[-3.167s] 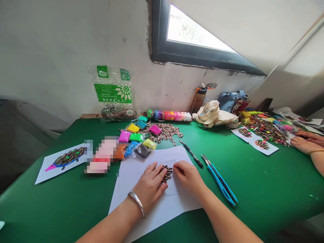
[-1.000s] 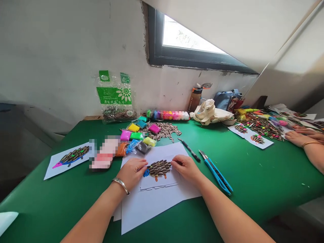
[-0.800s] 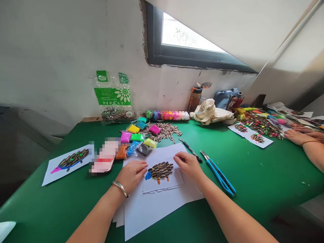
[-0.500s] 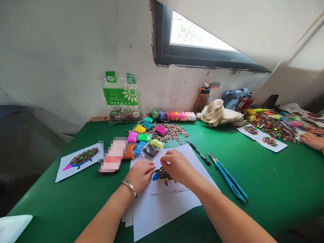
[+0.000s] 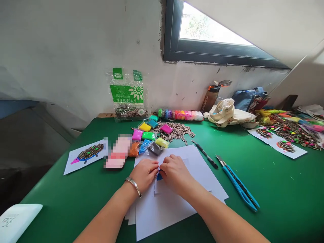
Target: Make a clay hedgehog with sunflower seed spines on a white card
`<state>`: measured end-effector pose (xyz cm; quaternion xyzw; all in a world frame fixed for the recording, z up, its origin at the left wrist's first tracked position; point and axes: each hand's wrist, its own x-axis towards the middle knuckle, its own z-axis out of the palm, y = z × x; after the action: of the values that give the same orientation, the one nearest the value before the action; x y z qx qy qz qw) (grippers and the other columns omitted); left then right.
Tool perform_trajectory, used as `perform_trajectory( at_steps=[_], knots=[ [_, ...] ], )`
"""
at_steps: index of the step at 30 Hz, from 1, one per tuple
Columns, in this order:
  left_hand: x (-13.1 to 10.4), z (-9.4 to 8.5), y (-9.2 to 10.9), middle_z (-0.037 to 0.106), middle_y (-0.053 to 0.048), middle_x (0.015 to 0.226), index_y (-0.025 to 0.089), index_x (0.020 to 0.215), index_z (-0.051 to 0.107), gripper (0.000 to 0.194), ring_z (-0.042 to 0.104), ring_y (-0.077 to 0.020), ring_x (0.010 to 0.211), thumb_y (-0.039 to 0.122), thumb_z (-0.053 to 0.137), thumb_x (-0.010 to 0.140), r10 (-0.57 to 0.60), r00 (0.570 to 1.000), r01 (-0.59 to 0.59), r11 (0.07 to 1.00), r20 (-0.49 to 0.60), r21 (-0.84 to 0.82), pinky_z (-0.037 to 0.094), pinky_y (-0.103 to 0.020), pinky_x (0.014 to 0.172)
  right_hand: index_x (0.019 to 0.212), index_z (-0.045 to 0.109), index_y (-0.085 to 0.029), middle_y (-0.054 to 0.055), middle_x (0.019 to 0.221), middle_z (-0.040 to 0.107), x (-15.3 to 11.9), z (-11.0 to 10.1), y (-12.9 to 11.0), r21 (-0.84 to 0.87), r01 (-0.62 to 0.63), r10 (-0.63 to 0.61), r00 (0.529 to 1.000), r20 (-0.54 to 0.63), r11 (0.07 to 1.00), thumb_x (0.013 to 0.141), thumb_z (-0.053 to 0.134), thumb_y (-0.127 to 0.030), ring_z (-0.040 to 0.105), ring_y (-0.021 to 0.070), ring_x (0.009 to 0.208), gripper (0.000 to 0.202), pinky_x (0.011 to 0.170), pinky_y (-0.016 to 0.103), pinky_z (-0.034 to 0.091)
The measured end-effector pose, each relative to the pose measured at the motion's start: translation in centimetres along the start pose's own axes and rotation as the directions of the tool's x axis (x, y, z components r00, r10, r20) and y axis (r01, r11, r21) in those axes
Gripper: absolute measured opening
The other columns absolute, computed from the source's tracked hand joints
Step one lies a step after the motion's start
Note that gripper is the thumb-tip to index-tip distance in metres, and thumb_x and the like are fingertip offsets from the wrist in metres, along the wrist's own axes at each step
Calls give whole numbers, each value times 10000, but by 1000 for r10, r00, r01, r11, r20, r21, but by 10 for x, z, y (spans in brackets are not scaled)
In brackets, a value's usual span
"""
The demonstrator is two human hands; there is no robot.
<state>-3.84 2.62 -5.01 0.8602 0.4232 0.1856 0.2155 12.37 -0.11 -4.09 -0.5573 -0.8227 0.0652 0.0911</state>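
My right hand (image 5: 176,172) covers most of a small white card (image 5: 199,184), fingertips pinched together over its left part. A blue clay head (image 5: 159,176) of the seed hedgehog on the card peeks out beneath those fingertips; the body is hidden. My left hand (image 5: 144,172), with a silver bracelet at the wrist, rests at the card's left edge. Its fingers are curled and nearly touch the right fingertips. Whatever either hand pinches is too small or hidden to make out. White paper sheets (image 5: 167,217) lie beneath the card.
Packets of coloured clay (image 5: 148,136) and a heap of sunflower seeds (image 5: 178,131) lie behind the sheets. To the right are a black pen (image 5: 205,154) and a blue cutter (image 5: 239,184) with its blade out. A finished hedgehog card (image 5: 87,156) lies left.
My right hand has moved left and down over the hedgehog, now covering its body and leaving part of the blue head showing. My left hand stays at the card's edge. The view has shifted slightly.
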Motion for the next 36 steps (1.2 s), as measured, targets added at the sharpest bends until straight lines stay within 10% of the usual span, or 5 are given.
perform_trajectory(
  at_steps=[18, 36],
  knots=[
    [-2, 0, 0, 715, -44, 994, 222, 904, 740, 225, 621, -212, 943, 198, 535, 814, 16, 1000, -16, 1000, -22, -18, 495, -357, 866, 890, 650, -213, 14, 826, 651, -8, -10, 26, 408, -87, 101, 995, -12, 909, 833, 458, -92, 568, 141, 775, 234, 667, 227, 383],
    [-5, -1, 10, 692, -49, 952, 190, 904, 721, 250, 564, -208, 954, 152, 477, 870, 86, 994, -90, 995, 73, 45, 467, -336, 894, 783, 676, -209, 42, 766, 621, 1, 5, 27, 185, 14, -3, 998, -56, 983, 824, 580, -202, 502, 167, 749, 105, 683, 265, 338]
  ],
)
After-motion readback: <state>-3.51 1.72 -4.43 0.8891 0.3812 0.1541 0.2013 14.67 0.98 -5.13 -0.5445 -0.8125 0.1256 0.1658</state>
